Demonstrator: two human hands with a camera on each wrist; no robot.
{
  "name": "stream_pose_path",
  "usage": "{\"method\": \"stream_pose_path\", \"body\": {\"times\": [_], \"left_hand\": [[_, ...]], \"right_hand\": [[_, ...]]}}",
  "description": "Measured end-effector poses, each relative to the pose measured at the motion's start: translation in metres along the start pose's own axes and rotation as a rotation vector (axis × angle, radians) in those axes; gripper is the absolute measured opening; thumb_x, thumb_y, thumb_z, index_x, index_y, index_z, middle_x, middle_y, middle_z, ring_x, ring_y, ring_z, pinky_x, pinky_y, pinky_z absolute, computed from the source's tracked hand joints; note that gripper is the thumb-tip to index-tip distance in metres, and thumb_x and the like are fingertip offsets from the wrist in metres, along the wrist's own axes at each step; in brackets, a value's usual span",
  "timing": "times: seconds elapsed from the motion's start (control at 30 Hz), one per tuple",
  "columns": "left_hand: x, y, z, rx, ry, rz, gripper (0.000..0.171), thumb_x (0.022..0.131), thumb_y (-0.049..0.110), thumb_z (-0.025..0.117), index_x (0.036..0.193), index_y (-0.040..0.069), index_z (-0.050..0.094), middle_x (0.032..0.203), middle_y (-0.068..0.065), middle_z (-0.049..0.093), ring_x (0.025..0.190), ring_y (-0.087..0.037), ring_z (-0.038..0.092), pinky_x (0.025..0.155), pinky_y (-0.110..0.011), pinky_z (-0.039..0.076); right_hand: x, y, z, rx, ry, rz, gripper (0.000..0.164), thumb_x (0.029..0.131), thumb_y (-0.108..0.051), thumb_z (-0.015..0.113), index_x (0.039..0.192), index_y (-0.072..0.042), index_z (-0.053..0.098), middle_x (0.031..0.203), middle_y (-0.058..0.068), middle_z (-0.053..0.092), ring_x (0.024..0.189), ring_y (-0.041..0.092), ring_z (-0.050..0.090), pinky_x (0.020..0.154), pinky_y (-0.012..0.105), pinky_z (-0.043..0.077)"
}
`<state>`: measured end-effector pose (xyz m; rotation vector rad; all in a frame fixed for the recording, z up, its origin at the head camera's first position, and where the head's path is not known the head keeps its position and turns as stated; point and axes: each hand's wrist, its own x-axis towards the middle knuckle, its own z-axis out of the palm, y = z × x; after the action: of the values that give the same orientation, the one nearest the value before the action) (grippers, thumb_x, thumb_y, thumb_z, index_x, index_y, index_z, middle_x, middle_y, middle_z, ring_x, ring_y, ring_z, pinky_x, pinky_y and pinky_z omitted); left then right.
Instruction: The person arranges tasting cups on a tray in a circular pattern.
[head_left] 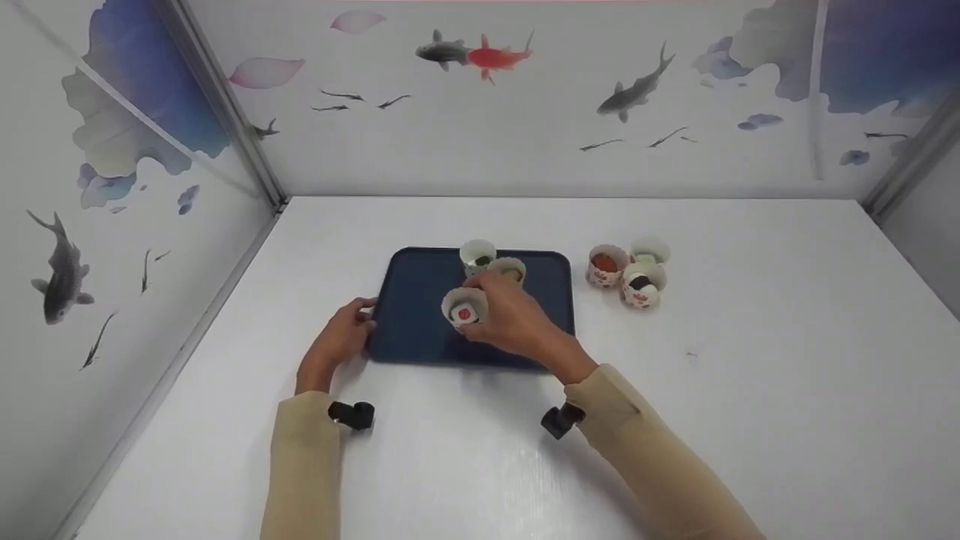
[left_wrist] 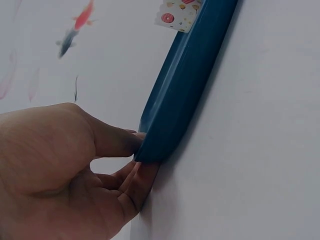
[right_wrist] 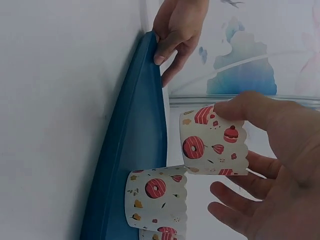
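A dark blue tray (head_left: 412,322) lies on the white table. My left hand (head_left: 341,334) grips its left edge, the thumb (left_wrist: 117,140) at the rim and fingers underneath in the left wrist view. My right hand (head_left: 517,319) holds a printed paper cup (right_wrist: 200,140) between thumb and fingers, raised above the tray. Inside that cup sits a small white piece with a red centre (head_left: 464,314). Behind it, a paper cup (head_left: 478,251) with something dark green stands on the tray. Beside that, another paper cup (head_left: 511,266) is partly hidden by my right hand.
Right of the tray, three more paper cups stand close together: one with orange-red contents (head_left: 604,264), one with a black-and-white piece (head_left: 641,285), one with pale contents (head_left: 649,253). White panels painted with fish (head_left: 634,90) border the table at the back and sides.
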<state>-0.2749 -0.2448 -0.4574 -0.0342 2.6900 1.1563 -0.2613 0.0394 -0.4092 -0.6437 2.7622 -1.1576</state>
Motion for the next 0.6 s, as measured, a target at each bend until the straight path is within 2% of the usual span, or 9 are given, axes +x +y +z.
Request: {"method": "stream_pose_path", "body": {"times": [0.17, 0.37, 0.6], "left_hand": [[-0.001, 0.001, 0.000, 0.001, -0.002, -0.006, 0.048, 0.105, 0.005, 0.041, 0.153, 0.003, 0.036, 0.142, -0.028, 0.051, 0.130, -0.040, 0.053, 0.110, -0.053, 0.041], [0.000, 0.000, 0.000, 0.009, -0.004, -0.005, 0.048, 0.106, 0.007, 0.040, 0.154, 0.003, 0.035, 0.143, -0.028, 0.050, 0.132, -0.040, 0.052, 0.110, -0.053, 0.041], [0.000, -0.001, 0.000, -0.008, 0.000, 0.003, 0.049, 0.105, 0.007, 0.041, 0.153, 0.002, 0.036, 0.141, -0.029, 0.051, 0.127, -0.039, 0.054, 0.107, -0.051, 0.043]], "right_hand": [[0.003, -0.002, 0.006, -0.005, -0.002, -0.028, 0.058, 0.084, -0.022, 0.082, 0.133, -0.010, 0.055, 0.130, 0.008, 0.059, 0.116, 0.024, 0.056, 0.104, 0.044, 0.050], [0.008, 0.000, 0.011, -0.025, -0.018, -0.071, 0.057, 0.084, -0.023, 0.082, 0.131, -0.007, 0.055, 0.127, 0.009, 0.059, 0.115, 0.024, 0.055, 0.101, 0.043, 0.050], [0.014, 0.007, 0.019, -0.103, -0.025, -0.092, 0.057, 0.081, -0.021, 0.085, 0.128, -0.005, 0.058, 0.124, 0.010, 0.063, 0.113, 0.025, 0.058, 0.102, 0.042, 0.049]]}}
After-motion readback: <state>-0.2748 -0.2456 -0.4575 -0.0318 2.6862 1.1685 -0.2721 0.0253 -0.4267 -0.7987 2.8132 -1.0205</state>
